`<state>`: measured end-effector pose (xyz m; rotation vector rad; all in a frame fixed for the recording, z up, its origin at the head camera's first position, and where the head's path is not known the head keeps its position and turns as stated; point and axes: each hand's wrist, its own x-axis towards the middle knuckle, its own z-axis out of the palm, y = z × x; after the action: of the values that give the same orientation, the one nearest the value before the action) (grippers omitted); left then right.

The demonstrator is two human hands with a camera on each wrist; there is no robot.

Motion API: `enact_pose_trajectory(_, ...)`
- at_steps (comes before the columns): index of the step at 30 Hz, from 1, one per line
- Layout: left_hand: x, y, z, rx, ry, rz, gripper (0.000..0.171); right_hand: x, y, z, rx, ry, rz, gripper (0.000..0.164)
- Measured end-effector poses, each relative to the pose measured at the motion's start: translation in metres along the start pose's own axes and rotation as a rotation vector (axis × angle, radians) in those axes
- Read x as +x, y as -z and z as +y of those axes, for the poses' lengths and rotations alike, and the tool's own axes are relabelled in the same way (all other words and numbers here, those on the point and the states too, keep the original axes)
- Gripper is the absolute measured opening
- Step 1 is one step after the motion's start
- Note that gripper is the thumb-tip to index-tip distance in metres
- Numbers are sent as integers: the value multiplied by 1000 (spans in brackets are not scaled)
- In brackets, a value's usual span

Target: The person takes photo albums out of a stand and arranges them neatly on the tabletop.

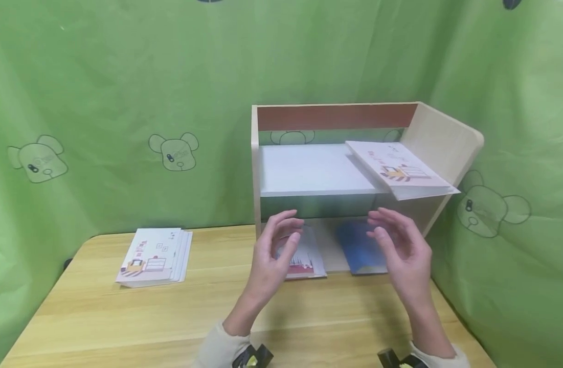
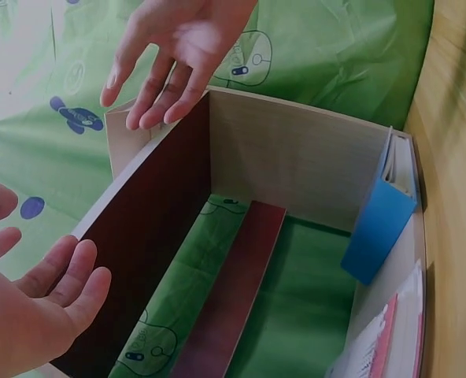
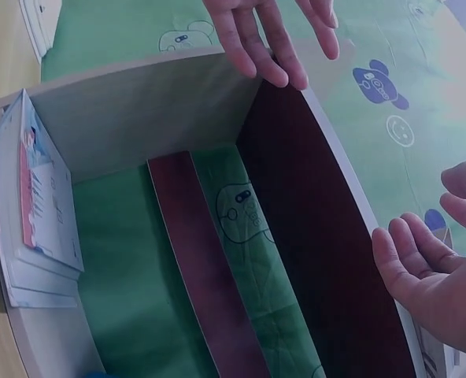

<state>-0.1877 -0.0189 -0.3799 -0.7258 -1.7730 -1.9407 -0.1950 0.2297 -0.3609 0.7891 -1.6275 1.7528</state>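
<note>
My left hand (image 1: 272,255) is held up before the lower left part of a small wooden bookshelf (image 1: 255,163), fingers loosely bent and nothing in the grasp. Facing it, my right hand (image 1: 405,255) hovers at the lower right, also holding nothing. Behind the left hand, white books with a red-and-white cover (image 1: 301,268) lie on the bottom level. A blue book (image 1: 361,245) lies there further right, partly hidden by the right hand. On the white upper shelf (image 1: 309,171), a picture book (image 1: 403,168) lies at the right, its near end past the front edge.
A stack of picture books (image 1: 152,255) lies on the wooden table (image 1: 180,322) left of the bookshelf. A green curtain (image 1: 171,66) with bear-head prints hangs behind and at the sides. The bookshelf's right side panel (image 1: 440,143) stands close to the curtain.
</note>
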Motion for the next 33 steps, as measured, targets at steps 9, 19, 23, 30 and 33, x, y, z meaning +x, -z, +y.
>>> enact_pose_trajectory(9, 9, -11, 1, 11, 3, -74, 35, -4, 11, -2, 7, -85, 40, 38)
enact_pose_trajectory(19, 18, -29, 0, -19, 26, -107, 36, 1, 22, -9, -55, -174, 117, 36)
enact_pose_trajectory(23, 20, -36, -2, -23, 30, -122, 37, 3, 25, -12, -113, -213, 137, 35)
enact_pose_trajectory(30, 25, -52, -7, -73, -12, -106, 35, 4, 36, -11, -83, -209, 128, 37)
enact_pose_trajectory(33, 27, -60, -10, -83, -29, -111, 35, 4, 42, -11, -77, -208, 140, 37)
